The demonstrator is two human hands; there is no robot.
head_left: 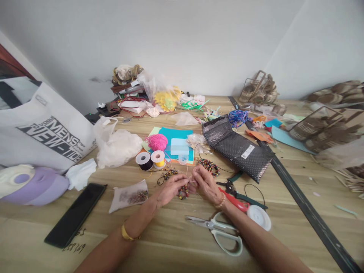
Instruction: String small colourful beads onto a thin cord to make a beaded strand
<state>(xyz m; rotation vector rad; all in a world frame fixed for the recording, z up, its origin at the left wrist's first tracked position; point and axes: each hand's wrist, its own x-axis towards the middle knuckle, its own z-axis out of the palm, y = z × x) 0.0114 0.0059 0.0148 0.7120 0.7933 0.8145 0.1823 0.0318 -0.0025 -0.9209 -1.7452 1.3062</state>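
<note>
Above the middle of the table, my left hand [175,187] and my right hand [207,185] meet with fingertips pinched. Between them runs a thin pale cord [191,181], closed in the fingers of both. Just below hangs or lies a loop of multicoloured beads [183,192]; whether it is on this cord I cannot tell. Behind my left hand is a bunch of dark beads [170,173], and behind my right hand a coiled bead strand [209,167]. Green-handled scissors [214,227] rest partly open near my right forearm.
Spools of black thread [144,161] and yellow thread [158,159] stand near pink yarn [157,142]. A bead pouch [131,195] and black phone [76,214] lie left. Right are a black bubble mailer [236,148], red-and-green pliers [237,199] and a white spool [258,217].
</note>
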